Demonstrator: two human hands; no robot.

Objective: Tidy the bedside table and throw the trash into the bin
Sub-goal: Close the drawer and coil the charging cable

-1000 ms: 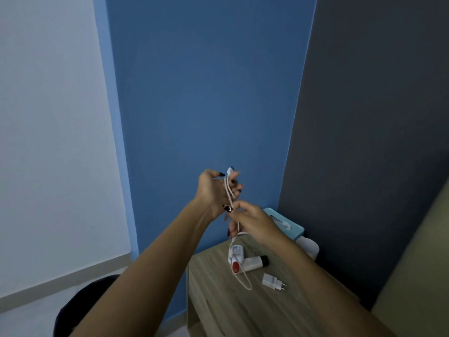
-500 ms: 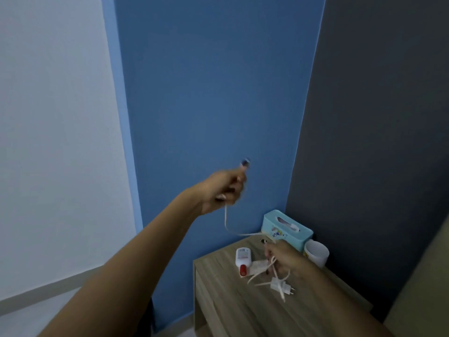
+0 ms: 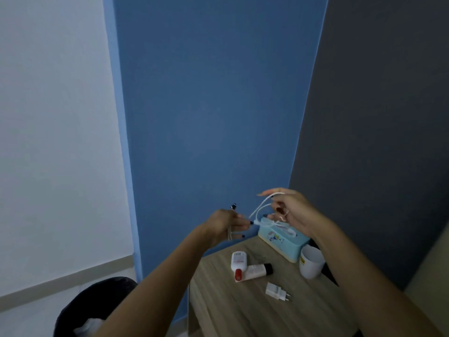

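Both my hands hold a white charging cable (image 3: 261, 207) in the air above the wooden bedside table (image 3: 233, 310). My left hand (image 3: 224, 224) is closed around a bundle of its loops, with a dark plug end sticking up. My right hand (image 3: 290, 210) holds a loop of the same cable higher up, over the tissue box. On the table lie a white bottle with a red cap (image 3: 238, 262), a white tube with a black cap (image 3: 258, 271) and a white plug adapter (image 3: 275, 291).
A light blue tissue box (image 3: 279, 242) stands at the table's back edge against the blue wall. Beside it stands a white cup (image 3: 311, 262). A dark bin (image 3: 97, 310) with pale trash inside sits on the floor left of the table.
My right hand has risen from the tabletop, lifting a cable loop above the tissue box. My left hand has dropped lower and closer to the right hand.
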